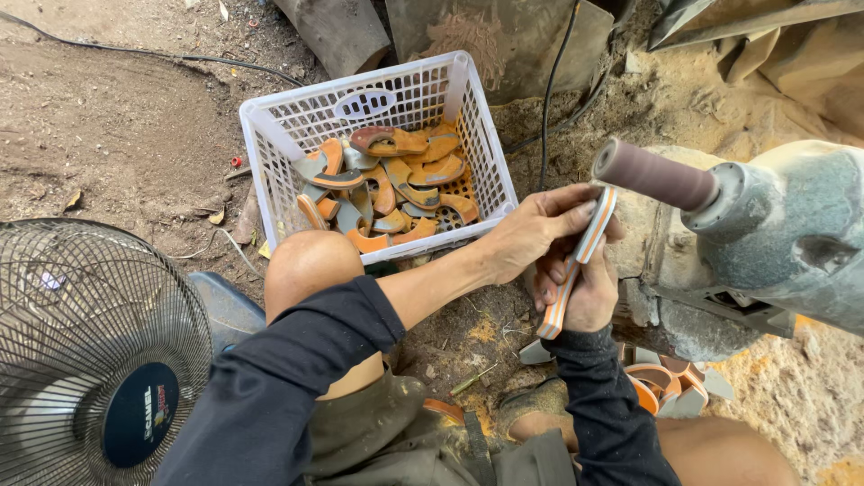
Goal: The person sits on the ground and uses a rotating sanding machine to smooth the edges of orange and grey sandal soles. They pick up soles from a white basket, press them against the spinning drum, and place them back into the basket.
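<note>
Both my hands hold a curved layered piece (580,256), striped orange, white and grey. My left hand (531,229) grips its upper part from the left, thumb near the top end. My right hand (585,292) clasps its lower part from below. The piece's top end sits just under the brown sanding drum (652,175) that sticks out of a dusty grey motor (783,234). Whether piece and drum touch is unclear.
A white plastic basket (279,126) holds several similar orange and grey curved pieces (396,184). More such pieces (670,387) lie by my right knee. A black fan (90,351) stands at lower left. Cables (549,99) cross the sawdust-covered dirt ground.
</note>
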